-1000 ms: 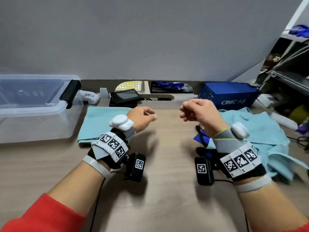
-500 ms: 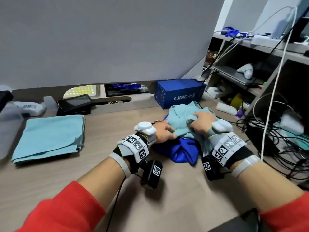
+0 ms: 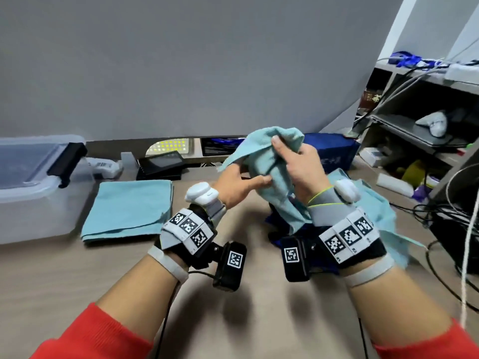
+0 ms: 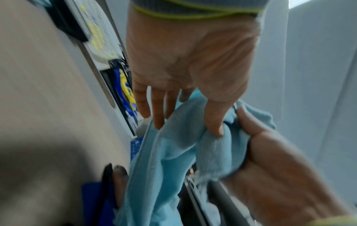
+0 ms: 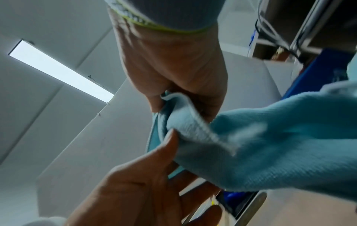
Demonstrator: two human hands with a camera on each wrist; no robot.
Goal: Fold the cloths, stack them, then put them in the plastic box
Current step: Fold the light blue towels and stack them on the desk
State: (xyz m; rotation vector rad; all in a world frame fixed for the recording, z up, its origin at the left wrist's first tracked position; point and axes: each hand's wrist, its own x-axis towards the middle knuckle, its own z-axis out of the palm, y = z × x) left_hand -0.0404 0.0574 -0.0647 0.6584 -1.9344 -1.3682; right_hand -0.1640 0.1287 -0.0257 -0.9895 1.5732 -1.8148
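Observation:
I hold a crumpled light blue cloth [image 3: 261,154] up above the table in both hands. My left hand [image 3: 248,174] pinches its lower left part between thumb and fingers [image 4: 158,113]. My right hand [image 3: 287,156] grips the upper part, thumb on top; in the right wrist view the cloth [image 5: 270,145] bunches in that palm. One folded light blue cloth [image 3: 129,206] lies flat on the table to the left. The clear plastic box [image 3: 39,203] stands at the far left with its lid on. Below my hands lie a dark blue cloth [image 3: 278,221] and another loose light blue cloth [image 3: 375,203].
A blue carton [image 3: 334,154], a small black screen [image 3: 160,164] and a white device [image 3: 103,167] line the table's back edge. Shelves [image 3: 414,130] with cables and clutter stand at the right. Bare wooden tabletop [image 3: 259,307] lies in front of me.
My hands were empty over the table, then reached into the cloth pile at the right. Now they have lifted one light blue cloth up off that pile.

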